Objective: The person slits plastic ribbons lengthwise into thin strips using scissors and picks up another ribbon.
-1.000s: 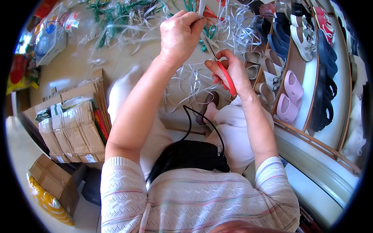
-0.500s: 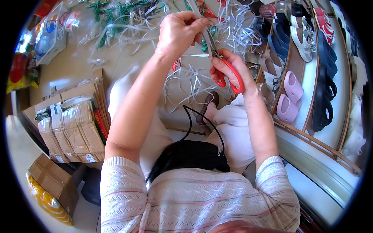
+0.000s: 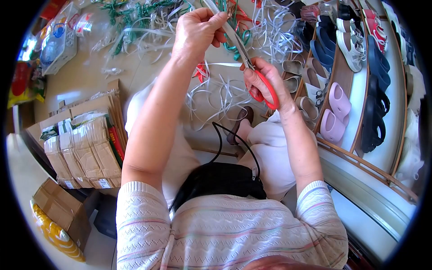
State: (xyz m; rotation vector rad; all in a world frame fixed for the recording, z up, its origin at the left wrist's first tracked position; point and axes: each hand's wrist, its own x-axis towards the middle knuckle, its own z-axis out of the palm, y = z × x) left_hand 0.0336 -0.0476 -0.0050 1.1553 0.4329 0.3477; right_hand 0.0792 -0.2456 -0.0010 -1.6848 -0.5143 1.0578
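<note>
My right hand (image 3: 264, 80) is wrapped around the red handles of a pair of scissors (image 3: 271, 95), whose blades point up and to the left. Thumb and fingers of my left hand (image 3: 196, 35) are pinched together on a pale white-grey strip (image 3: 232, 37). This strip slants from the top edge past my left fingertips toward the scissor blades. Whether the blades touch it or only overlap it, I cannot tell. Beneath both hands, loose white strips (image 3: 220, 95) lie tangled on the floor, with a red piece (image 3: 200, 72) among them.
Green and white strips (image 3: 130, 27) are heaped at the top. To the right, a rack (image 3: 333, 146) bears several shoes, including pink slippers (image 3: 334, 128). Flattened cardboard (image 3: 83, 153) stands at left, above a box (image 3: 58, 204). A black bag (image 3: 220, 180) rests on my lap.
My left hand has moved slightly left, away from my right hand. A longer stretch of strip and blade shows between them. The scissors have shifted a little, their handles looking closer together.
</note>
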